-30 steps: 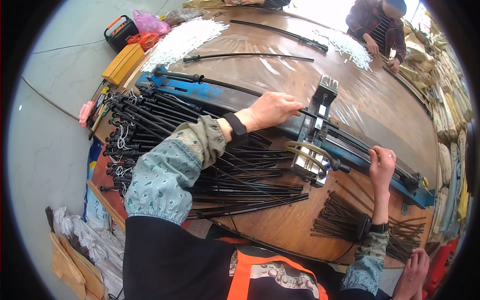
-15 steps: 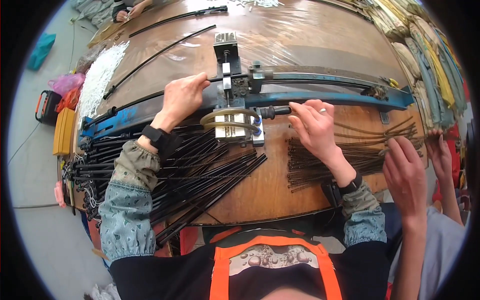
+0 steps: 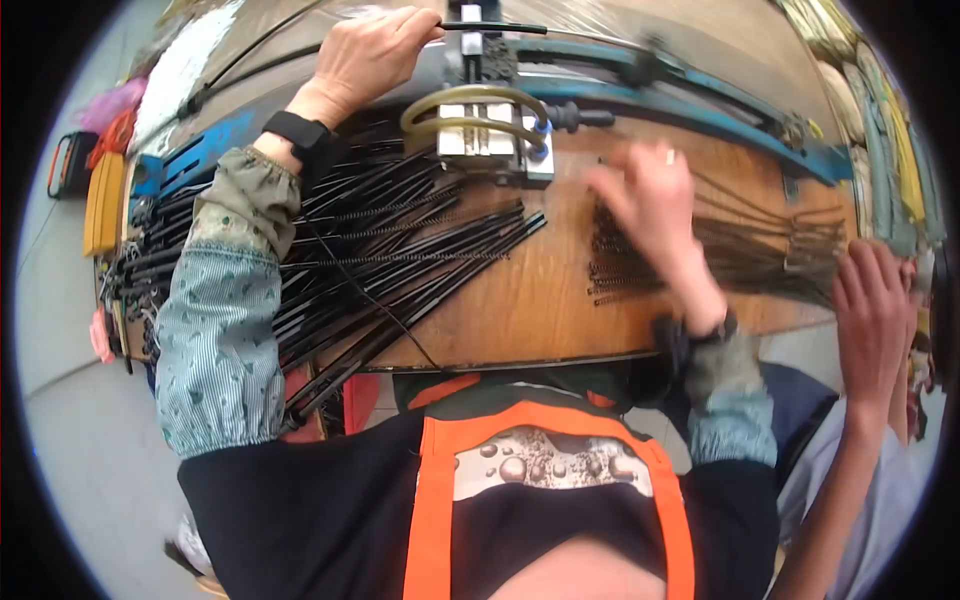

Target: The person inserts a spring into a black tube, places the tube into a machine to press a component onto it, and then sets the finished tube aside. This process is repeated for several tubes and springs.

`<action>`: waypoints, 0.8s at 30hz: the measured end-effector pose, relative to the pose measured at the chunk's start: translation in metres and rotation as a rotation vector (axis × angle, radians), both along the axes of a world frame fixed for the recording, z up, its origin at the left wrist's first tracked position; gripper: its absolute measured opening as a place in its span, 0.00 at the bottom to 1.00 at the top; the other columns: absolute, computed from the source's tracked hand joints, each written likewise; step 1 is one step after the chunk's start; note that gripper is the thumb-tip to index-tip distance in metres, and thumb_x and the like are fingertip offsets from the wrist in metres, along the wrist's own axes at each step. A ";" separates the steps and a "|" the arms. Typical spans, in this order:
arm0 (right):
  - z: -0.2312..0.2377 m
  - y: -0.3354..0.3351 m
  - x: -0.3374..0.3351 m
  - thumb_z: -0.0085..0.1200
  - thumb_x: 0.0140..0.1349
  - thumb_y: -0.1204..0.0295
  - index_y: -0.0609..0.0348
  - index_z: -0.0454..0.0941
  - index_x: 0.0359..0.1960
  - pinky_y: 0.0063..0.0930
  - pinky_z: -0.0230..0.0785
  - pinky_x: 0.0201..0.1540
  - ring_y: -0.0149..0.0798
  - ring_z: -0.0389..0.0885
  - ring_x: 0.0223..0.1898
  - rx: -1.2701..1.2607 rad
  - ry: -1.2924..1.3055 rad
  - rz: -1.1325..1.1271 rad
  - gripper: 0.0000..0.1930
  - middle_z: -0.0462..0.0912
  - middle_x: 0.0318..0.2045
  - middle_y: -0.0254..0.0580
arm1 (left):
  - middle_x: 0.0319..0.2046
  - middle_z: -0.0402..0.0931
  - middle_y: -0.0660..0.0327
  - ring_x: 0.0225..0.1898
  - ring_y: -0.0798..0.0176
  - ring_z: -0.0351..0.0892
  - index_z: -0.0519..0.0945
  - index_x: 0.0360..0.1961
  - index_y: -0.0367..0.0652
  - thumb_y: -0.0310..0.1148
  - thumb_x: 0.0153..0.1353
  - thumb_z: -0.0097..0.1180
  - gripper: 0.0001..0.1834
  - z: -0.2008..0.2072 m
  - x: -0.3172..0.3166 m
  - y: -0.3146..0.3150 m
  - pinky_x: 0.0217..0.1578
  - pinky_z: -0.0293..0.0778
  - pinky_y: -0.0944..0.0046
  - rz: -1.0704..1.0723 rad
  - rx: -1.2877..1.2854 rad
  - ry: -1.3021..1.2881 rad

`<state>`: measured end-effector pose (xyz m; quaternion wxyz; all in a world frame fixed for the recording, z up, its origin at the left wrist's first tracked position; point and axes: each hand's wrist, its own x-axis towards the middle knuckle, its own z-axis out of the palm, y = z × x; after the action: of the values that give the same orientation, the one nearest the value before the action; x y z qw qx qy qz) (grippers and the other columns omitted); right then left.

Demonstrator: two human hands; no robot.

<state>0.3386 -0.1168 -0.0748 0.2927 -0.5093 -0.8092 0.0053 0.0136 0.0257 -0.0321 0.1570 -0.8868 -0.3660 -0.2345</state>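
My left hand (image 3: 375,55) is closed on a thin black rod (image 3: 495,27). The rod's free end points right, across the upper part of a metal clamping device (image 3: 480,140) with curved yellowish hoses (image 3: 425,110). A black knobbed handle (image 3: 583,118) sticks out from the device's right side. My right hand (image 3: 655,195), smeared by motion, is just right of and below that handle, apart from it. Its thumb looks spread from the fingers, and nothing shows in it. Under my left forearm lies a pile of black rods (image 3: 400,270), some with coil springs along them.
A blue metal rail (image 3: 680,105) runs across the bench behind the device. Thin brown springs (image 3: 740,250) lie in a bundle at right. Beside them, another person's hand (image 3: 870,295) is raised. Stacked cloth bundles (image 3: 880,130) line the right edge; a yellow box (image 3: 105,205) stands left.
My right hand has let go of the handle and moved slightly right. The rod's right end now shows free, past the device's centre. The whole view has shifted, with the bench higher in it.
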 end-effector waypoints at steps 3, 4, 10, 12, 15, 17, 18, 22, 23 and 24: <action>0.003 -0.054 -0.049 0.67 0.51 0.65 0.54 0.77 0.32 0.37 0.67 0.39 0.45 0.76 0.35 0.050 0.000 0.349 0.13 0.78 0.29 0.38 | 0.24 0.73 0.58 0.27 0.54 0.78 0.74 0.30 0.45 0.33 0.58 0.59 0.07 0.018 -0.014 -0.001 0.27 0.72 0.56 -0.053 0.101 0.107; 0.005 -0.057 -0.074 0.66 0.51 0.66 0.54 0.77 0.34 0.37 0.67 0.41 0.44 0.76 0.36 0.038 0.024 0.392 0.13 0.78 0.30 0.38 | 0.23 0.74 0.59 0.26 0.54 0.78 0.74 0.30 0.45 0.33 0.58 0.59 0.07 0.026 -0.008 0.004 0.26 0.72 0.57 -0.158 0.247 -0.157; -0.026 -0.046 -0.111 0.59 0.51 0.75 0.55 0.77 0.42 0.40 0.66 0.43 0.43 0.76 0.39 -0.007 -0.153 0.483 0.14 0.76 0.30 0.37 | 0.33 0.74 0.66 0.40 0.60 0.73 0.78 0.34 0.54 0.45 0.61 0.59 0.09 0.042 -0.100 -0.138 0.45 0.59 0.54 0.357 -0.050 0.214; -0.017 -0.049 -0.111 0.58 0.54 0.74 0.55 0.77 0.42 0.39 0.67 0.40 0.45 0.77 0.34 -0.057 -0.080 0.492 0.12 0.78 0.28 0.39 | 0.36 0.74 0.63 0.41 0.58 0.74 0.79 0.36 0.54 0.42 0.58 0.62 0.09 0.031 -0.134 -0.202 0.46 0.60 0.52 0.494 -0.267 0.364; -0.012 -0.056 -0.109 0.56 0.61 0.73 0.56 0.77 0.43 0.40 0.69 0.33 0.48 0.78 0.29 -0.148 0.120 0.516 0.09 0.79 0.27 0.42 | 0.39 0.76 0.62 0.44 0.59 0.74 0.79 0.40 0.49 0.34 0.57 0.62 0.10 0.013 -0.173 -0.251 0.48 0.60 0.53 0.608 -0.314 0.317; -0.015 -0.070 -0.112 0.56 0.63 0.73 0.57 0.76 0.43 0.40 0.69 0.31 0.49 0.79 0.28 -0.279 0.150 0.504 0.08 0.80 0.27 0.44 | 0.35 0.75 0.62 0.42 0.57 0.75 0.78 0.39 0.49 0.33 0.55 0.61 0.10 0.005 -0.187 -0.250 0.49 0.62 0.53 0.522 -0.190 0.275; -0.014 -0.074 -0.114 0.55 0.66 0.72 0.58 0.76 0.42 0.41 0.70 0.29 0.51 0.80 0.27 -0.426 0.187 0.480 0.07 0.81 0.27 0.45 | 0.32 0.75 0.62 0.41 0.56 0.75 0.78 0.38 0.48 0.32 0.55 0.61 0.10 0.004 -0.194 -0.243 0.49 0.63 0.53 0.464 -0.124 0.250; 0.008 -0.071 -0.114 0.54 0.67 0.72 0.59 0.77 0.42 0.41 0.71 0.29 0.52 0.81 0.28 -0.490 0.278 0.504 0.06 0.81 0.28 0.46 | 0.32 0.74 0.61 0.41 0.54 0.75 0.77 0.42 0.46 0.27 0.55 0.57 0.12 0.010 -0.216 -0.230 0.47 0.66 0.53 0.358 -0.193 0.201; 0.018 -0.066 -0.107 0.54 0.67 0.73 0.59 0.77 0.42 0.40 0.72 0.30 0.51 0.81 0.29 -0.425 0.290 0.502 0.05 0.82 0.29 0.46 | 0.31 0.73 0.60 0.39 0.54 0.75 0.78 0.44 0.45 0.23 0.54 0.56 0.14 0.026 -0.210 -0.218 0.45 0.68 0.54 0.319 -0.118 0.175; 0.031 -0.062 -0.100 0.54 0.67 0.73 0.59 0.77 0.42 0.38 0.72 0.31 0.50 0.82 0.29 -0.366 0.302 0.511 0.05 0.82 0.29 0.47 | 0.30 0.73 0.60 0.37 0.54 0.75 0.78 0.45 0.44 0.20 0.54 0.54 0.17 0.047 -0.203 -0.210 0.43 0.70 0.55 0.291 -0.050 0.150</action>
<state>0.2383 -0.1786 -0.0434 0.3021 -0.3277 -0.8438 0.2989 -0.1893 -0.1842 0.0152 0.1941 -0.8430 -0.4837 -0.1331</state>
